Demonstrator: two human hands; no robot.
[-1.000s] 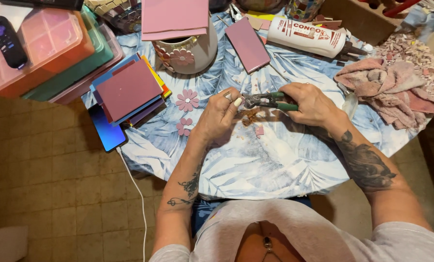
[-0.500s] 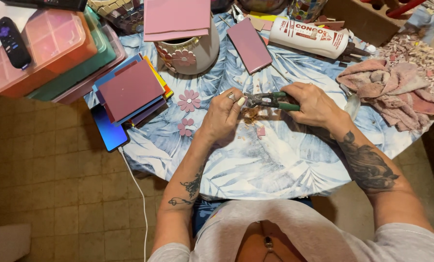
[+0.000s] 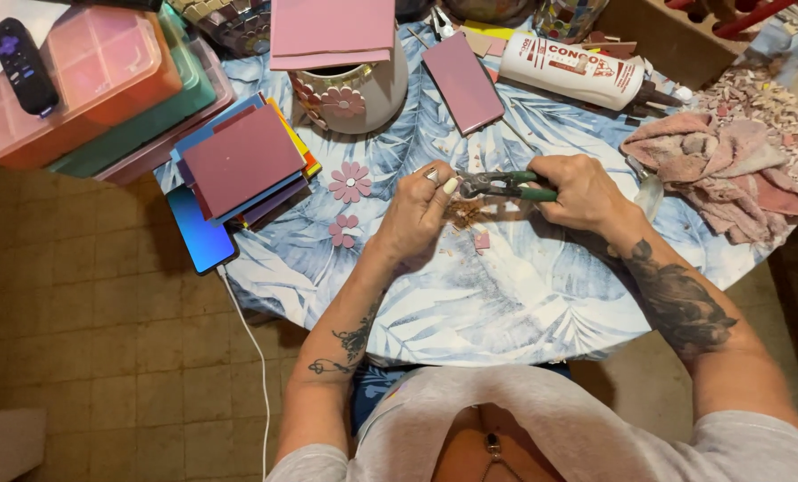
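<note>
Fingers point(image 3: 434, 183) of the left hand point(image 3: 417, 214) are pinched together at the tip of the metal nippers with green handles point(image 3: 504, 186), closed on a small piece too small to identify. Right hand point(image 3: 582, 192) is wrapped shut around the green handles, just right of centre frame; the nipper jaws point left toward the left fingertips. Directly below the jaws, a small heap of brownish chips point(image 3: 464, 212) and one small pink tile fragment point(image 3: 481, 240) lie on the blue leaf-patterned cloth of the counter point(image 3: 506, 295). Two pink tile flowers point(image 3: 350, 182) lie left of the left hand. Further left sits a stack of coloured square tiles with a mauve tile on top point(image 3: 242, 161), resting partly on a blue phone point(image 3: 198, 234) with a white cable. At upper centre stands a cream ceramic pot with flower mosaic point(image 3: 354, 94), with a pink rectangular tile point(image 3: 463, 82) beside it. A white glue bottle point(image 3: 573, 71) lies at upper right, and a crumpled pink rag point(image 3: 720, 170) lies at right.
</note>
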